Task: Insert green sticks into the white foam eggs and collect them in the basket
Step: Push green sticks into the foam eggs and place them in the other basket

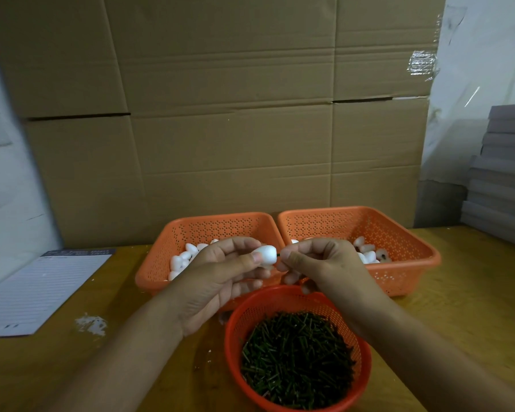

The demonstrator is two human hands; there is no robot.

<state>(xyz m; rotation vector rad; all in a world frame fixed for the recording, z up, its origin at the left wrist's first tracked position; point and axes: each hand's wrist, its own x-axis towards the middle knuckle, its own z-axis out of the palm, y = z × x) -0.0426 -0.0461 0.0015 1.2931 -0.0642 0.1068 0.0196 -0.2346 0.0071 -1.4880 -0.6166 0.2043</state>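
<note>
Both hands are raised together over the worktop [458,292], just above the near rims of two orange baskets. The left hand [220,281] grips a white foam egg [265,253] between thumb and curled fingers, its narrow end pointing toward the other hand. The right hand [318,263] pinches a green stick [278,255] between thumb and forefinger; only a short dark bit of it shows in the small gap between the fingertips and the egg's tip, and it looks to be touching or just entering the foam, though I cannot tell how deep it goes. Behind the left hand sits the left basket [202,227], with a heap of plain white eggs [180,260] lying in it. Right beside it, rims almost touching, is the right basket [399,233], which holds a smaller pile of eggs [367,252] against its inner side, partly hidden by the right hand. Nearest to me, below both wrists, a round red bowl-shaped basket [235,331] is filled with a thick mass of short green sticks [298,358]. Off to the left a lined sheet of paper [39,292] lies flat, with a small scatter of white foam crumbs [91,324] near it. A wall of brown cardboard boxes [220,114] stands behind everything.
</note>
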